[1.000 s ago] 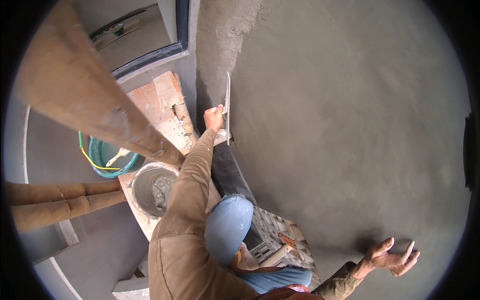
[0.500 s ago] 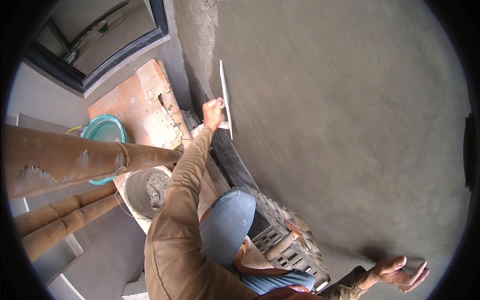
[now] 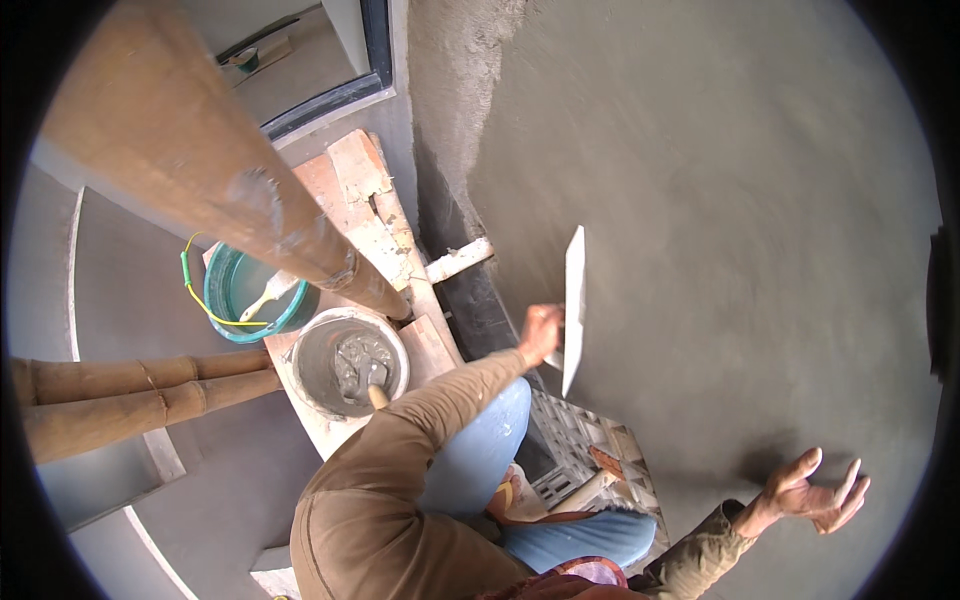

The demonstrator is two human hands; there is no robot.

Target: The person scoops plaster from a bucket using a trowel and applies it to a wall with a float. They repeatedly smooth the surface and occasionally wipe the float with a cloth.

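Observation:
My left hand (image 3: 542, 332) grips a flat, pale plastering float (image 3: 574, 305), its long blade held upright in the picture against or very close to the grey plastered wall (image 3: 690, 240). My right hand (image 3: 818, 490) is open at the lower right, fingers apart and curled, casting a shadow on the plaster; whether it touches the surface I cannot tell. To the left of my arm, a bucket of wet grey mortar (image 3: 350, 365) has a small tool with a wooden handle (image 3: 378, 395) in it. My bent knee (image 3: 470, 440) in blue jeans is below my left arm.
A teal bucket (image 3: 228, 285) with a brush (image 3: 262, 300) sits on worn boards (image 3: 355, 165). Thick bamboo poles (image 3: 240, 210) cross the left side, two lower ones (image 3: 120, 405) among them. A dark-framed window (image 3: 378, 45) is top left; a plastic crate (image 3: 560, 440) is beside my knee.
My left hand with the float has moved down and to the right across the wall, away from the corner. My right hand has risen slightly in the picture, still open.

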